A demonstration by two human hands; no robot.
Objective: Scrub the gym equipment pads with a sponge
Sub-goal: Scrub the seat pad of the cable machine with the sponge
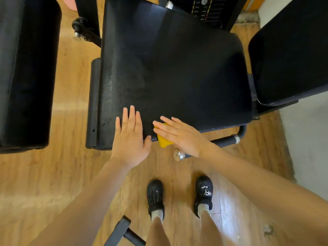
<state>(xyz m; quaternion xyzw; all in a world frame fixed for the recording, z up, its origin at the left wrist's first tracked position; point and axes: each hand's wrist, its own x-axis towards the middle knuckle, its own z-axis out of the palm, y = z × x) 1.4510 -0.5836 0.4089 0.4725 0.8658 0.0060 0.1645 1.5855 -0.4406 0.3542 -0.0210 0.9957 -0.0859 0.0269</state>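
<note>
A large black seat pad (174, 71) fills the middle of the view. At its near edge my left hand (130, 137) lies flat on the pad with straight fingers. Just to the right, my right hand (179, 134) presses a yellow sponge (164, 141) against the pad's front edge with straight fingers. Most of the sponge is hidden under that hand; its lower corner sticks out past the pad's edge.
A second black pad (26, 73) stands at the left and a third (291, 48) at the upper right. A black frame tube with chrome caps (225, 140) runs under the seat's front. My two black shoes (155, 195) stand on the wooden floor (71, 174).
</note>
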